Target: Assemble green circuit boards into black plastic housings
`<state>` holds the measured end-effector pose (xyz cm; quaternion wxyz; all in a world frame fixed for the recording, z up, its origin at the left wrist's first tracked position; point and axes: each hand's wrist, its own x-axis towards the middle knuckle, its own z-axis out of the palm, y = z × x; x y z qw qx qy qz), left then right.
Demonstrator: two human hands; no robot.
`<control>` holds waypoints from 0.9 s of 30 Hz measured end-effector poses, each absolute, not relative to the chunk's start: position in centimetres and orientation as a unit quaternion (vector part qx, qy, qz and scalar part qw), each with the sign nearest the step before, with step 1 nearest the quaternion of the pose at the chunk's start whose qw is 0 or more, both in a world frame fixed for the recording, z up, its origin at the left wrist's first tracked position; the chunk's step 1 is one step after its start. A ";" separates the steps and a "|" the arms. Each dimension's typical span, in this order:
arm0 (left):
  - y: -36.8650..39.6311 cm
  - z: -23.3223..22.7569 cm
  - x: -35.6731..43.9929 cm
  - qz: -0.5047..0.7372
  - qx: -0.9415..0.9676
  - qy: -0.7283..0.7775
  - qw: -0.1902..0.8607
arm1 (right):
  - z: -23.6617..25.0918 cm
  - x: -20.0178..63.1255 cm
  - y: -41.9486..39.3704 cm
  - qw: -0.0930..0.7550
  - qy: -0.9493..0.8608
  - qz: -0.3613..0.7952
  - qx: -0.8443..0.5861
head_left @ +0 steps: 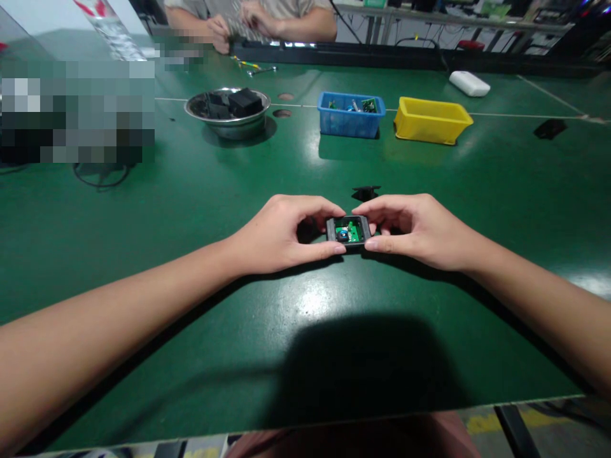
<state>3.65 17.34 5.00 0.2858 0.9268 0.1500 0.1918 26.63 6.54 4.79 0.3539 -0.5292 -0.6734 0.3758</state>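
A small black open case (349,229) with a green circuit board inside rests low over the green table (191,254). My left hand (281,232) grips its left side with thumb and fingers. My right hand (415,228) grips its right side the same way. Just behind the hands lies a small black plastic part (365,191) on the table.
A steel bowl (228,112) with black parts stands at the back left. A blue bin (350,114) of small boards and a yellow bin (431,119) sit behind. A white block (469,83) lies far right. Another person's hands (238,27) work across the table.
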 end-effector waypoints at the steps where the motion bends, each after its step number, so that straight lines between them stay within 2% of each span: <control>1: 17.3 5.0 3.6 0.195 0.927 0.151 0.283 | 4.7 26.6 6.5 0.358 -0.669 0.382 -0.528; 27: 17.4 5.2 3.8 0.197 0.918 0.150 0.311 | 4.7 26.5 6.4 0.367 -0.632 0.421 -0.537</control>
